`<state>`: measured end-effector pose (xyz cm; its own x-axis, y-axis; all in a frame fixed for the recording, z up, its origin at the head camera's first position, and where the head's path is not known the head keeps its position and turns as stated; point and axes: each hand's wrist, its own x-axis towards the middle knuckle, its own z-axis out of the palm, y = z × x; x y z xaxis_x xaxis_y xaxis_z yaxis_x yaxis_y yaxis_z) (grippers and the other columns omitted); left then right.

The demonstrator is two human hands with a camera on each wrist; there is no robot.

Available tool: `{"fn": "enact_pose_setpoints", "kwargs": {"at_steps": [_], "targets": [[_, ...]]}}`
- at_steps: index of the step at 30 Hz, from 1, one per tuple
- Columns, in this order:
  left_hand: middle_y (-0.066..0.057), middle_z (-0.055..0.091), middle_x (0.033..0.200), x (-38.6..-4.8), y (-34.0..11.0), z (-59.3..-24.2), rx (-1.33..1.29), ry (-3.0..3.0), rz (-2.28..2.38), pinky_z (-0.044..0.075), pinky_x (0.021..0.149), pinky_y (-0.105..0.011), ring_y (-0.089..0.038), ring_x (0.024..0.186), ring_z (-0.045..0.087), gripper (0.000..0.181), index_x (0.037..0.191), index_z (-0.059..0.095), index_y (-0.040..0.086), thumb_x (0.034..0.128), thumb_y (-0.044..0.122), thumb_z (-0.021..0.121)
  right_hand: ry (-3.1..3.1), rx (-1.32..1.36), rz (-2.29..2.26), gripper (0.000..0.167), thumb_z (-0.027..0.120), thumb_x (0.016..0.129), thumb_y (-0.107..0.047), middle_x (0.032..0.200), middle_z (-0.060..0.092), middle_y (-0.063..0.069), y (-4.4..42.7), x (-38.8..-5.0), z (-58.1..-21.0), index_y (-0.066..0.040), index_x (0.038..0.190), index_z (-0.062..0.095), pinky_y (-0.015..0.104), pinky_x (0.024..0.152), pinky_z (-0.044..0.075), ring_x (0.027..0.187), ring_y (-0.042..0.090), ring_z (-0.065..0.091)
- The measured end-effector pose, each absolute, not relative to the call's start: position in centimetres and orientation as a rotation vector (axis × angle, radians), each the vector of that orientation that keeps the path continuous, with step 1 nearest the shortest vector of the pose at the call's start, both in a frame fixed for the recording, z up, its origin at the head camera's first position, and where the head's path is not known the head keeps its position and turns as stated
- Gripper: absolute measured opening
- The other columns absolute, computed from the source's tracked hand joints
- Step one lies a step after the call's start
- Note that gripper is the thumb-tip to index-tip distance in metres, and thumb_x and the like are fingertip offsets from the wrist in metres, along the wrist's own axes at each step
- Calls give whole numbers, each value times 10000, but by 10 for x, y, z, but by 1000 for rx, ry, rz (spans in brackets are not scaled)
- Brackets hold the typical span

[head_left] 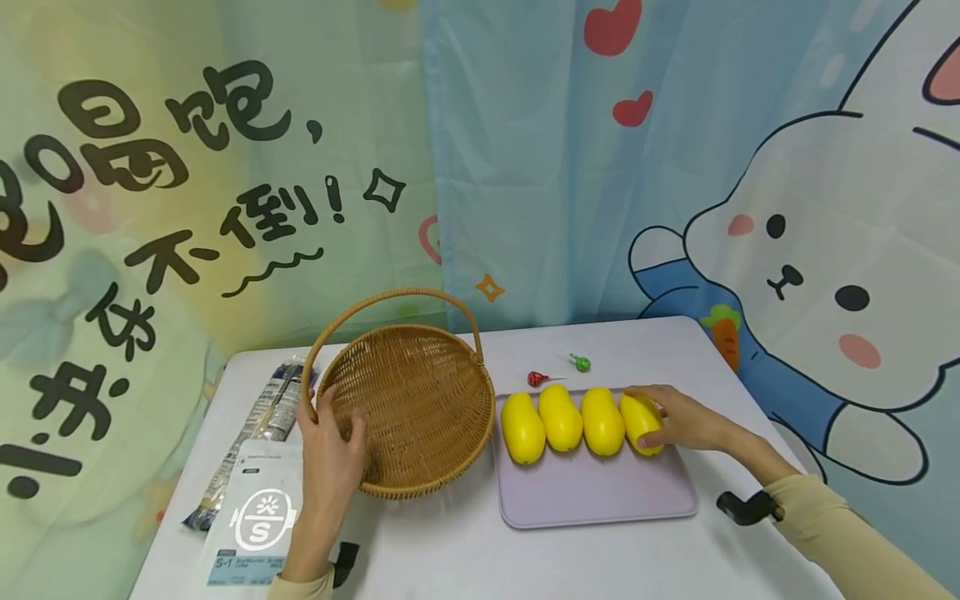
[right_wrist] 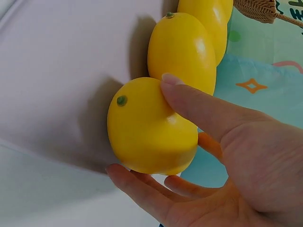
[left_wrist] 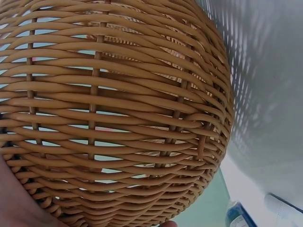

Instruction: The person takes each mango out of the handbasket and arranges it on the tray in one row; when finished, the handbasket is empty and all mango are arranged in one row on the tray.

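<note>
A brown wicker basket (head_left: 412, 408) with an arched handle is tilted so that its inside faces me. My left hand (head_left: 330, 454) grips its left rim, with the thumb at the inner side; the left wrist view shows the basket's woven wall (left_wrist: 113, 104) up close. Several smooth yellow oblong fruits lie side by side on a pale purple tray (head_left: 592, 496). Around the rightmost yellow fruit (right_wrist: 147, 127), which has a small green stem nub, my right hand (head_left: 682, 417) has its thumb on top and its fingers curled along the far side.
Two small wrapped lollipops, one red (head_left: 536, 379) and one green (head_left: 581, 362), lie behind the tray. Left of the basket are a white printed pouch (head_left: 258, 508) and a long silvery packet (head_left: 251, 417). A printed curtain (head_left: 517, 167) hangs behind the white table.
</note>
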<state>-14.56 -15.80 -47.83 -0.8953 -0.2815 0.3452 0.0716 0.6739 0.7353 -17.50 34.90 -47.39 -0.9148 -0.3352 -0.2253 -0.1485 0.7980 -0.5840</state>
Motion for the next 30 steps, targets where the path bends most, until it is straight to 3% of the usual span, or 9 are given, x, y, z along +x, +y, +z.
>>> {"fn": "enact_pose_setpoints", "kwargs": {"at_steps": [7,19,26,30], "targets": [[-326,178,1604,-145,-158,-480,166,-2450,-1092,546,872,-618,-545,1244,518,505,1452,471,-4,1009,201,601,2678,-388,-812,781,806,867,-266,1511,382,331,350,-176,-475,-26,1507,430,707,1025,427,1315,510,425],[-244,82,1664,-135,-156,-453,110,-2387,-978,390,1072,-701,-537,1465,257,586,1470,471,7,997,304,649,2691,-361,-761,799,789,879,-309,1516,355,359,345,-177,-468,-8,1515,409,736,1034,397,1329,543,406],[-319,205,1610,-131,-145,-428,-109,-2286,-785,270,1126,-724,-519,1467,260,578,1434,505,-6,962,262,704,2792,-341,-672,744,695,950,-403,1545,273,386,326,-185,-451,-30,1525,406,769,1038,356,1370,580,353],[-332,227,1594,-134,-134,-421,-194,-2248,-692,160,1114,-798,-542,1487,201,594,1442,504,5,947,250,722,2813,-334,-714,745,597,990,-505,1598,206,352,309,-188,-443,-66,1551,380,781,1064,311,1411,564,313]]}}
